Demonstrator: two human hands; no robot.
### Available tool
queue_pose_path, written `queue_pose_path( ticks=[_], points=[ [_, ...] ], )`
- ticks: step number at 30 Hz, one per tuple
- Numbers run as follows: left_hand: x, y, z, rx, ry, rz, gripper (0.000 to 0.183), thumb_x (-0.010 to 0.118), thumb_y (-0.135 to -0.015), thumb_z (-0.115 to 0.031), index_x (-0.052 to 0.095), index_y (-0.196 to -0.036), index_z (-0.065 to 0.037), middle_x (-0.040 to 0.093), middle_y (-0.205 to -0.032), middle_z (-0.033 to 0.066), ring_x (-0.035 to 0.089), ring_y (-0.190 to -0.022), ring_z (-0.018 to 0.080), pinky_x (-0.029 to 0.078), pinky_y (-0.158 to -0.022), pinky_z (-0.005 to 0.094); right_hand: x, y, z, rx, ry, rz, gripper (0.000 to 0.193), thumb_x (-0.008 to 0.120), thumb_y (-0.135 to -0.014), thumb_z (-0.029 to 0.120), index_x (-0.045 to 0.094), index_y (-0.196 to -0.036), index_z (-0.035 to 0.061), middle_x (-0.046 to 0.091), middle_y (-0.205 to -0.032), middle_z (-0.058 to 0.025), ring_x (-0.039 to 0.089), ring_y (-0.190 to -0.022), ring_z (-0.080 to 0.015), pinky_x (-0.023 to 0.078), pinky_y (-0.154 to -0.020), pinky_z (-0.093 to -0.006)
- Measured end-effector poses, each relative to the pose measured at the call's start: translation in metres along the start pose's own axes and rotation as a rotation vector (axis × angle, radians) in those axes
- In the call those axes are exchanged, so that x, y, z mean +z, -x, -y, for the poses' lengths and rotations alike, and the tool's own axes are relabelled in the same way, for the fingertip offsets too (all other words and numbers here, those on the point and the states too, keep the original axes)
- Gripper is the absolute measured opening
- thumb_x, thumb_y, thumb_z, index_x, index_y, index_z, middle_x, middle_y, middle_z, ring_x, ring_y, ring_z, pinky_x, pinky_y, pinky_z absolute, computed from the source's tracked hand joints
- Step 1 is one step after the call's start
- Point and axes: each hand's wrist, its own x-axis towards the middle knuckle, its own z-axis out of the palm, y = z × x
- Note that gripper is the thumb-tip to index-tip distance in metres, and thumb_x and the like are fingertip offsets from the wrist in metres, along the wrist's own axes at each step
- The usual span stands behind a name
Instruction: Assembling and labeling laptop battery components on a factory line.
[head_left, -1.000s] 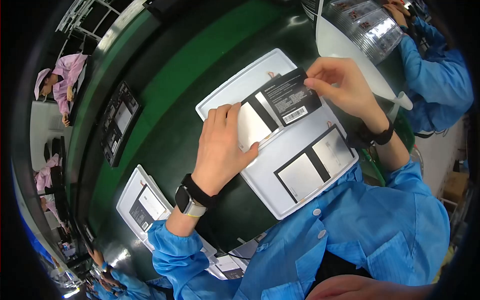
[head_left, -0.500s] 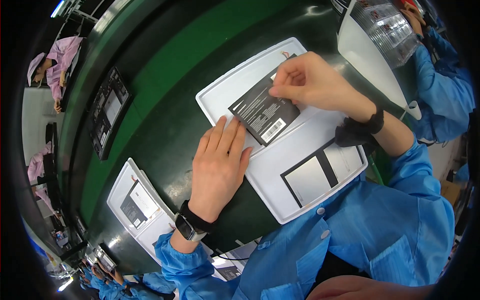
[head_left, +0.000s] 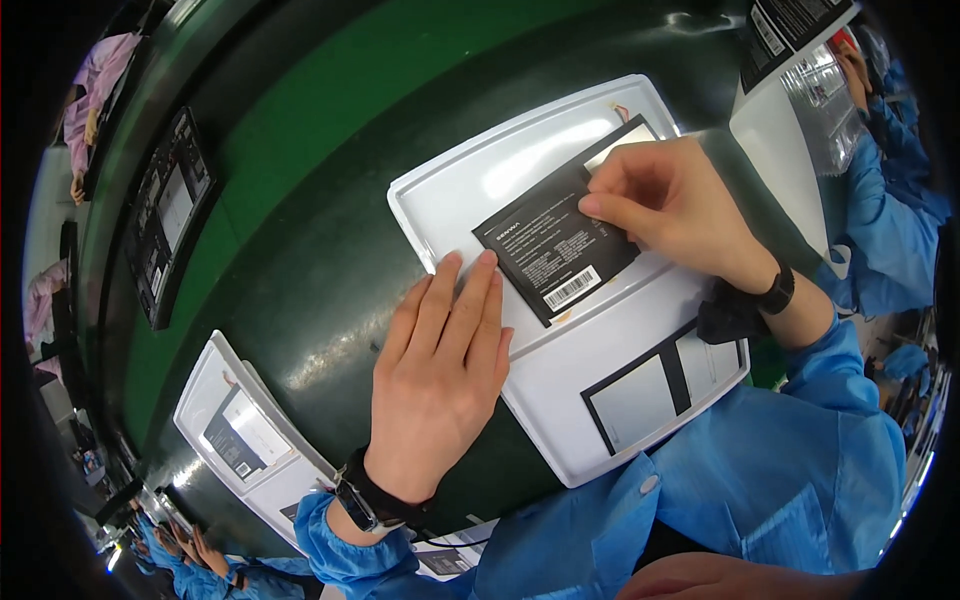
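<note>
A white plastic tray (head_left: 500,170) lies on the dark green belt in front of me. My right hand (head_left: 670,205) pinches the upper right edge of a flat black rectangular part (head_left: 555,250) with a white barcode label, which lies tilted across the tray's middle. My left hand (head_left: 440,380) rests flat, fingers together, on the tray's left rim and the belt, its fingertips just short of the black part. A second black-framed panel with grey fields (head_left: 655,385) sits in the tray's lower right section.
Another white tray (head_left: 215,400) with a black part lies at lower left. A black frame (head_left: 165,215) lies on the belt at far left. A person in blue (head_left: 885,150) works at the upper right beside a white tray (head_left: 785,130). More workers stand along the left edge.
My right hand carried the black part left and down onto the tray's middle. My left hand slid off the tray's inside to its left rim and now lies flat.
</note>
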Motion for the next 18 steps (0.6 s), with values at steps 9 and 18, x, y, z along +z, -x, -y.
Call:
queue_pose_path(
  ticks=[9, 18],
  points=[
    [0.0, -0.001, 0.002, 0.004, 0.011, 0.007, 0.041, 0.074, -0.086, -0.007, 0.067, -0.125, 0.003, 0.064, -0.136, 0.0115, 0.06, -0.127, 0.0315, 0.05, -0.101, 0.0439, 0.002, -0.002, 0.001, 0.003, 0.029, -0.031, 0.013, 0.078, -0.091, 0.011, 0.074, -0.087, -0.0014, 0.071, -0.073, -0.0022, 0.059, -0.062, -0.0044, 0.046, -0.056, -0.0205],
    [-0.001, -0.001, 0.002, 0.004, 0.018, 0.008, 0.041, 0.073, -0.086, -0.006, 0.067, -0.125, 0.004, 0.065, -0.136, 0.0123, 0.06, -0.128, 0.0316, 0.051, -0.102, 0.044, 0.005, -0.002, -0.011, -0.078, 0.023, -0.041, 0.012, 0.078, -0.091, 0.011, 0.075, -0.087, -0.0001, 0.071, -0.073, -0.0023, 0.058, -0.06, -0.004, 0.045, -0.055, -0.0204]
  ],
)
